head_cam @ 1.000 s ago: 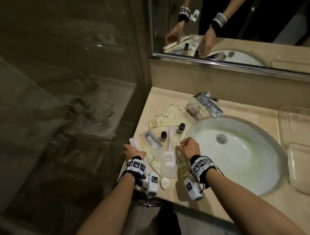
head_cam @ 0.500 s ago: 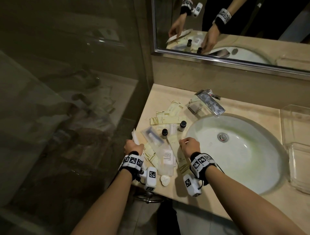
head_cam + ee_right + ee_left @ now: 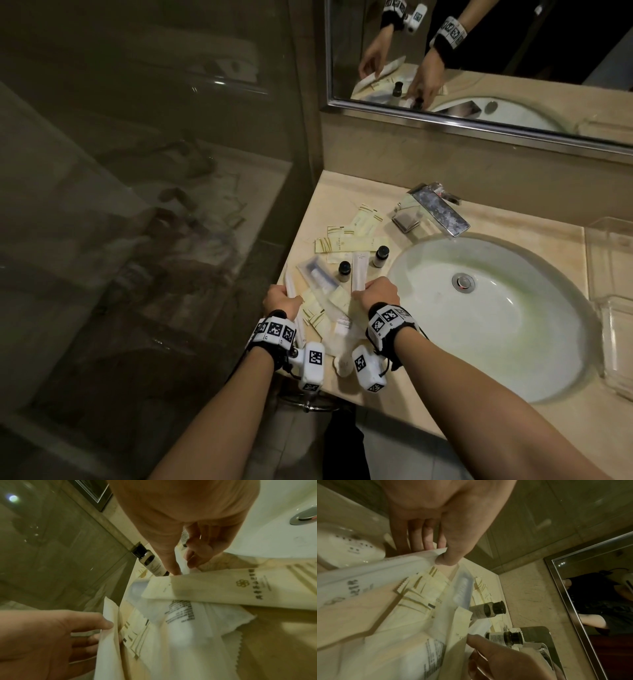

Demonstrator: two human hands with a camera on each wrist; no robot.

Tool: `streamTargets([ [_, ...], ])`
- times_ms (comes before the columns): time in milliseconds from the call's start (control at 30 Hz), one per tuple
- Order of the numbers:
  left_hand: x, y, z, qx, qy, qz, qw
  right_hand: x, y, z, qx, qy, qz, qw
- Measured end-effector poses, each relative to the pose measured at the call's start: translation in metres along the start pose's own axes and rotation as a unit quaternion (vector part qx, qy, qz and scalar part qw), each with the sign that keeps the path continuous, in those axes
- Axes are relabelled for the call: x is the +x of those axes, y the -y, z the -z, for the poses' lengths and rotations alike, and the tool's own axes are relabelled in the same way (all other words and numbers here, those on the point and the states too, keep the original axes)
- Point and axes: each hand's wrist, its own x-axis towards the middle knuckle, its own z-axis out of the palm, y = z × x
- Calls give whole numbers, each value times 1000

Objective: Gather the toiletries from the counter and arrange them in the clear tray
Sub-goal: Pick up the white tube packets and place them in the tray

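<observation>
Gathering stage, early in the task as I judge it. My left hand [image 3: 281, 301] pinches the end of a long white paper sachet [image 3: 373, 568] between thumb and curled fingers [image 3: 426, 539], the sachet's far end tilted up off the surface [image 3: 346, 192]. My right hand [image 3: 376, 294] has its thumb and fingers closed on the near end of a narrow white sachet [image 3: 359, 270] that lies toward the two small dark-capped bottles [image 3: 344, 268]; the wrist view shows the pinch, though what exactly lies under the fingertips is partly hidden. The toiletries are all to the left of the sink basin [image 3: 479, 308]: cream sachets with gold stripes [image 3: 342, 236] fanned out toward the faucet [image 3: 435, 209], a frosted packet with a bluish item inside [image 3: 317, 274], a translucent printed packet [image 3: 342, 325] between my wrists, and a small round white item [image 3: 342, 365] at the front edge. The clear tray [image 3: 613, 308] stands at the far right of the surface, across the basin and well apart from the pile; as far as I can see through its walls, it holds nothing. Done: at most two sachets in hand. Left: collecting the remaining packets and both bottles, carrying everything across, and arranging it in the tray.
</observation>
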Motion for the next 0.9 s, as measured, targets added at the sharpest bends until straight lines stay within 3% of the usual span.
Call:
streamTargets([
  [367,1,-3,12,-52,-19,-18,998,-6,3,10,65,21,1,998],
  [633,0,-8,12,-86,-19,-53,995,-20,13,18,214,-45,23,976],
  [900,-10,-26,25,-121,-7,-99,988,-36,26,42,253,-104,145,951],
])
